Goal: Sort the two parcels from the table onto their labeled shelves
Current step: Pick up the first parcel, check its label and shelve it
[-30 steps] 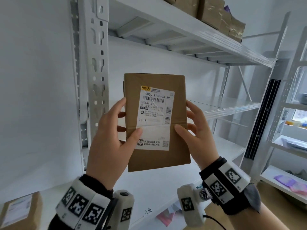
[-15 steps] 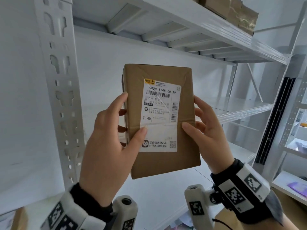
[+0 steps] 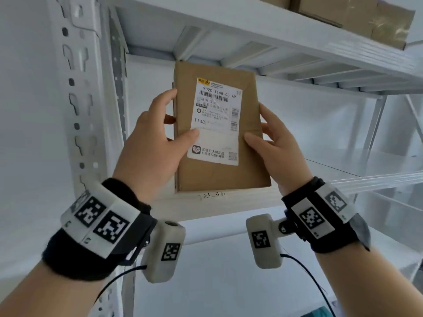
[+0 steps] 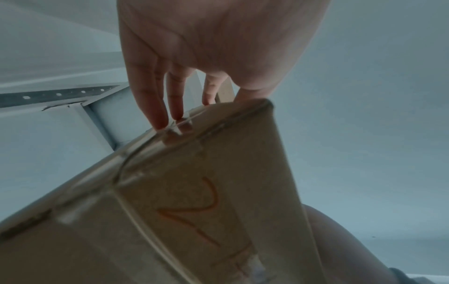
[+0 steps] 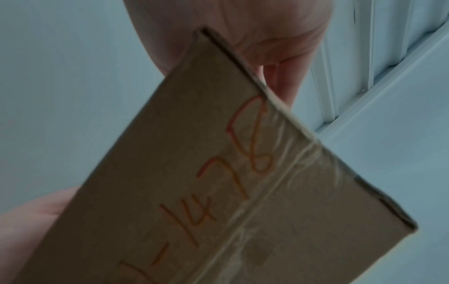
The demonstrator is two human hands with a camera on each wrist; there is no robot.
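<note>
Both hands' parcel (image 3: 217, 133) higher, shelf-level.

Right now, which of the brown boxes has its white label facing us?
The parcel held between the left hand and right hand; the boxes on the top shelf show only plain cardboard.

Head camera: looks forward and upward past both wrists at the white shelving rack (image 3: 87, 92). Wrist cameras: each close beneath its palm, facing up along the fingers. Shared by all three: the brown parcel (image 3: 215, 175) (image 4: 170, 211) (image 5: 218, 192).
</note>
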